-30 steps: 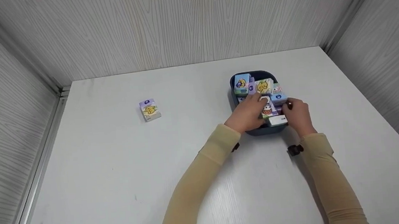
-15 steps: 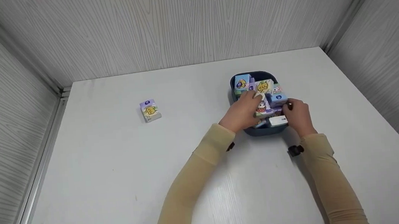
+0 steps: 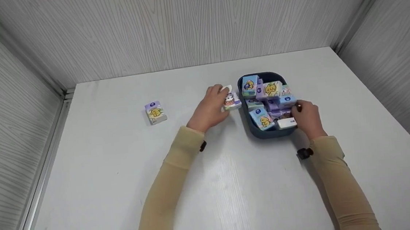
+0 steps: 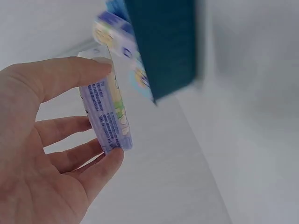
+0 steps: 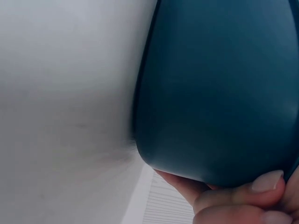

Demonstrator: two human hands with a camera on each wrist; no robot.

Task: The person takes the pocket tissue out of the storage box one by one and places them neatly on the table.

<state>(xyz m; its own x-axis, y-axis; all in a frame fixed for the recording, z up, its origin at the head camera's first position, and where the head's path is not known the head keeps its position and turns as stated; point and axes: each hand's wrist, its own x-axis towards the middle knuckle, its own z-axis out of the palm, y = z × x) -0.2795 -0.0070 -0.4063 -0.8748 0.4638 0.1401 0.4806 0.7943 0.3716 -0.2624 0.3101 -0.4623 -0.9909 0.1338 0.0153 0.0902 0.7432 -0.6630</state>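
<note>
My left hand point(image 3: 208, 110) holds a small cartoon-printed box point(image 3: 232, 101) over the table, just left of a dark blue plastic bin point(image 3: 270, 134). In the left wrist view, thumb and fingers pinch that box point(image 4: 100, 109) at its two ends, its purple printed side showing. The bin is heaped with similar small boxes, among them a yellow-and-purple box point(image 3: 270, 89) on top and a blue box point(image 3: 262, 119) near the front left. At the bin's right side, my right hand point(image 3: 308, 119) grips the rim; its curled fingers point(image 5: 238, 200) lie against the outer wall in the right wrist view.
Alone on the white table point(image 3: 180, 175) lies another small purple-and-yellow box point(image 3: 155, 112), left of the left hand. Pale wood-grain panels point(image 3: 198, 24) rise behind the table and on both sides.
The left hand has lifted the cartoon-printed box out of the bin and carried it left, uncovering boxes beneath. The right hand has stayed at the bin's right rim.
</note>
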